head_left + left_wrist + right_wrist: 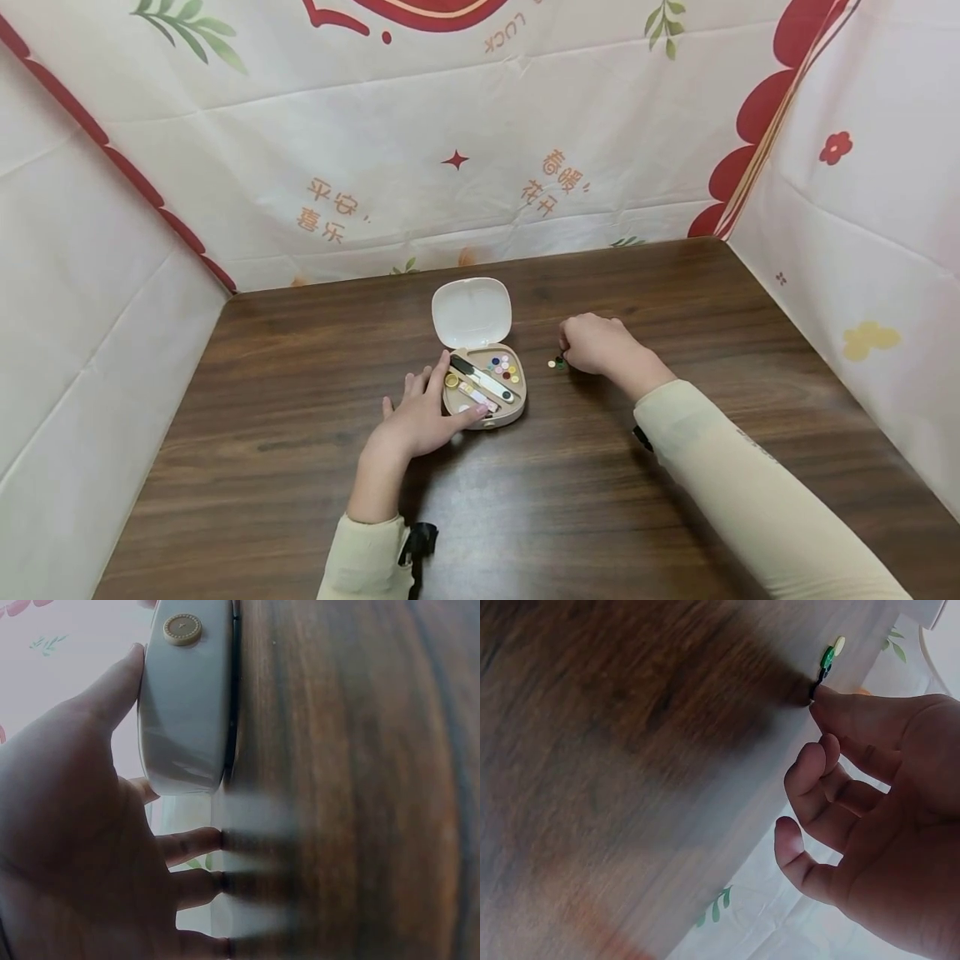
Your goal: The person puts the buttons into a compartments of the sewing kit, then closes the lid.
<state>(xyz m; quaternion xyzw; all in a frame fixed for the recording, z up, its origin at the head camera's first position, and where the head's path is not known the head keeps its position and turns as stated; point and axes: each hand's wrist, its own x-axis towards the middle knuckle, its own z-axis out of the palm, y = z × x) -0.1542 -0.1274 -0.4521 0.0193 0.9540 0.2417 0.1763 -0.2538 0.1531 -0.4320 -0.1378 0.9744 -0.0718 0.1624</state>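
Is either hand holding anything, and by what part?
The left hand rests on the case at its rim; whether the right hand pinches a dark button can't be told.

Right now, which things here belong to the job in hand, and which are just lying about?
Likely in use:
open case, left hand touching it
loose discs, right hand at them

Apparently just there:
black-and-white tool in case
printed cloth behind

2 lt beige sleeves (365,557), blk wrist gear (422,542) x2, tiny dark markings (757,446) on r sleeve (742,492)
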